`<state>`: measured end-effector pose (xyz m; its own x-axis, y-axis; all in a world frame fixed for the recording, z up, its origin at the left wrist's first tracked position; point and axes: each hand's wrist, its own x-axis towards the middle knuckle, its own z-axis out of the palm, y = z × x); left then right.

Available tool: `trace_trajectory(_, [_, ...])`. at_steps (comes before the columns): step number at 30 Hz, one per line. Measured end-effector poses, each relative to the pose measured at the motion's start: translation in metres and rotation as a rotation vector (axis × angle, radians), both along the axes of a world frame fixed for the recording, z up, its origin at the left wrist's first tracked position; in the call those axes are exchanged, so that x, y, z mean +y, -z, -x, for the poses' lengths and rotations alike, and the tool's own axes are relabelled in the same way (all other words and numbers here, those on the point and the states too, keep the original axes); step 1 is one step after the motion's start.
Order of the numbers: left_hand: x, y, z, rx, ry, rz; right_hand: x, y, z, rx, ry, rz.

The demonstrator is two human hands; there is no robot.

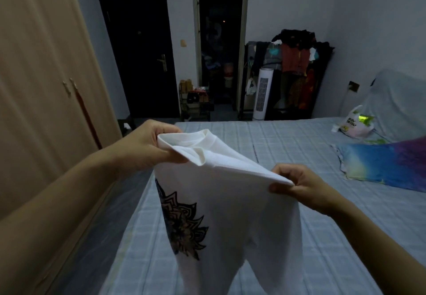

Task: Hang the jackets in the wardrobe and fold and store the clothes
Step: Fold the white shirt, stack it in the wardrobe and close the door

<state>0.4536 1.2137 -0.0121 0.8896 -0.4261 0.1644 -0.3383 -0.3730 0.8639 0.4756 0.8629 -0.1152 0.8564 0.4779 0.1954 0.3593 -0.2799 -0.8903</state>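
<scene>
A white T-shirt [230,202] with a dark spiky print on its left side hangs in the air above the bed [288,140]. My left hand [147,147] grips its top edge by the collar, thumb under the cloth. My right hand [302,186] pinches the other top corner, lower and closer to me. The shirt's bottom drops out of view at the frame's lower edge. A tall beige wardrobe [46,87] with shut doors stands on the left.
A blue and purple pillow [387,168] and a white plastic bag [352,124] lie on the bed's right side. A loaded clothes rack [297,64], a white tower fan [262,94], a shoe rack [196,101] and two dark doorways line the far wall.
</scene>
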Motion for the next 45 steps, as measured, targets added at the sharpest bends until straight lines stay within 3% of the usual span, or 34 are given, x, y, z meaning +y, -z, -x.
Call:
trace_trajectory(8, [0.018, 0.019, -0.022, 0.044, 0.074, 0.022, 0.011, 0.024, 0.008, 0.174, -0.018, 0.094])
trace_trajectory(15, [0.005, 0.061, -0.069, 0.034, 0.032, -0.04, -0.002, 0.06, -0.028, 0.09, 0.18, 0.156])
trace_trajectory(21, [-0.014, 0.092, -0.161, 0.035, -0.187, -0.127, -0.012, 0.083, -0.127, -0.129, 0.274, 0.36])
trace_trajectory(26, [-0.024, 0.092, -0.249, -0.069, -0.362, -0.15, -0.018, 0.075, -0.24, -0.268, 0.338, 0.33])
trace_trajectory(31, [-0.029, 0.056, -0.295, -0.272, -0.373, -0.03, -0.024, 0.033, -0.313, -0.437, 0.403, 0.254])
trace_trajectory(36, [-0.022, 0.051, -0.303, -0.381, -0.335, -0.043, -0.036, 0.007, -0.336, -0.645, 0.258, 0.257])
trace_trajectory(40, [-0.028, 0.09, -0.279, -0.344, -0.274, -0.012, -0.04, 0.037, -0.326, -0.613, 0.18, 0.34])
trace_trajectory(45, [-0.007, 0.196, -0.234, -0.431, -0.208, -0.27, -0.032, 0.137, -0.262, -0.45, 0.126, 0.389])
